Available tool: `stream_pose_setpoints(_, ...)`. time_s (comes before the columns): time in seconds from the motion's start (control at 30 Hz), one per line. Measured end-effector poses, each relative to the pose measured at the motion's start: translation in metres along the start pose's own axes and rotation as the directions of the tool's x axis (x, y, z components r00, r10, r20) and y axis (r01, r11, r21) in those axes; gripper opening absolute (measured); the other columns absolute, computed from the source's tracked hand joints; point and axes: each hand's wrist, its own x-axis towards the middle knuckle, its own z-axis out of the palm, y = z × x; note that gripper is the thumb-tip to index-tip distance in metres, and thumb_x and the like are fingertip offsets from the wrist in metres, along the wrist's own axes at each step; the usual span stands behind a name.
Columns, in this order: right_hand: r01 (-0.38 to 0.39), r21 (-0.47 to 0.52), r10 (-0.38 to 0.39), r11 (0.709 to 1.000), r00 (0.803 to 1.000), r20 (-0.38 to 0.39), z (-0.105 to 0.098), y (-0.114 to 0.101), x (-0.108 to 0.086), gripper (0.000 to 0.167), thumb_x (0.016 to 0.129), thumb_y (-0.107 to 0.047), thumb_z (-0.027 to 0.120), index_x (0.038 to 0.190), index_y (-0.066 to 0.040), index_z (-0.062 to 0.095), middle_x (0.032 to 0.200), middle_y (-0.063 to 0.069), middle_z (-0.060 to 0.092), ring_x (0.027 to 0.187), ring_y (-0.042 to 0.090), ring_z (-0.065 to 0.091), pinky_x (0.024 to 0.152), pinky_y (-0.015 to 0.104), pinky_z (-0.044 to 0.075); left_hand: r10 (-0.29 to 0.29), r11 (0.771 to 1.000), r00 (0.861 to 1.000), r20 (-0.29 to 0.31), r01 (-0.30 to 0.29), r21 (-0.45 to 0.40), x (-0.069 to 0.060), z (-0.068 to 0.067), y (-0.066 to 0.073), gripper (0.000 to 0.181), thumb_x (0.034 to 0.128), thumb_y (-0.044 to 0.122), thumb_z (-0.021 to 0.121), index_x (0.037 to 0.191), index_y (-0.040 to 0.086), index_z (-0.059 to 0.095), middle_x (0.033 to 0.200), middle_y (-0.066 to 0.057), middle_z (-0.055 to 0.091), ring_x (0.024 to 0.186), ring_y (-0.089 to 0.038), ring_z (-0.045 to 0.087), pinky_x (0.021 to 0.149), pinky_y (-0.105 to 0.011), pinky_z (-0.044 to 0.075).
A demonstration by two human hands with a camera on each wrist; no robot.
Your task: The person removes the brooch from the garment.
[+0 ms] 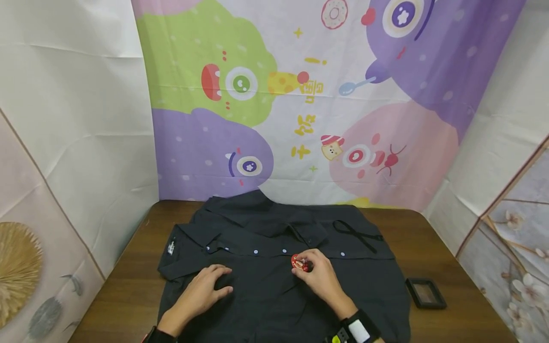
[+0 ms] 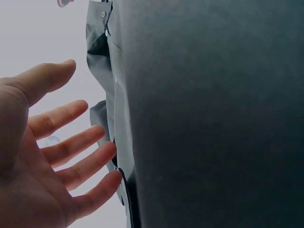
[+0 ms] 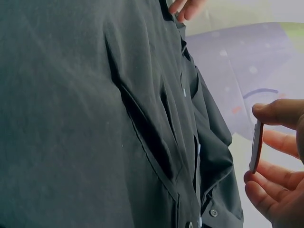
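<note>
A dark button-up shirt [image 1: 253, 274] lies spread across the table, its row of small white buttons running sideways. Between thumb and fingertips, my right hand [image 1: 322, 280] pinches a round red badge [image 1: 297, 261] over the shirt, close to the button row. From the right wrist the badge [image 3: 256, 147] appears nearly edge-on, thin, with a grey back. My left hand [image 1: 201, 291] is over the shirt's left part, holding nothing. Its fingers [image 2: 78, 145] are spread and slightly bent in the left wrist view; whether they touch the cloth I cannot tell.
On the brown wooden table [image 1: 446, 267], right of the shirt, lies a small black square case [image 1: 440, 296] with a see-through middle. A thin black cord [image 1: 358, 234] rests on the shirt's upper right. A cartoon-printed cloth [image 1: 291, 181] hangs behind the table.
</note>
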Motion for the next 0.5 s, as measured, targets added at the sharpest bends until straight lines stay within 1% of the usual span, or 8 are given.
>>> stream_pose_setpoints(0.2, -0.031, -0.002, 0.031, 1.0, 0.999, -0.009, -0.006, 0.003, 0.001, 0.027, 0.067, -0.013, 0.088, 0.089, -0.013, 0.072, 0.096, 0.0, 0.067, 0.079, 0.011, 0.06, 0.069, 0.023, 0.05, 0.019, 1.0, 1.0, -0.018, -0.019, 0.006, 0.0, -0.001, 0.0, 0.04, 0.0822, 0.029, 0.077, 0.117, 0.012, 0.067, 0.123, -0.007, 0.063, 0.116, -0.03, 0.058, 0.097, -0.052, 0.046)
stream_pose_setpoints(0.5, -0.064, -0.029, 0.063, 0.998, 0.998, -0.023, -0.013, 0.008, 0.001, 0.026, 0.068, -0.012, 0.087, 0.09, -0.012, 0.073, 0.098, 0.003, 0.067, 0.082, 0.013, 0.06, 0.07, 0.025, 0.05, 0.003, 1.0, 1.0, -0.011, -0.003, 0.011, -0.002, -0.002, -0.001, 0.04, 0.0821, 0.028, 0.077, 0.117, 0.012, 0.067, 0.123, -0.008, 0.063, 0.116, -0.03, 0.057, 0.098, -0.052, 0.045)
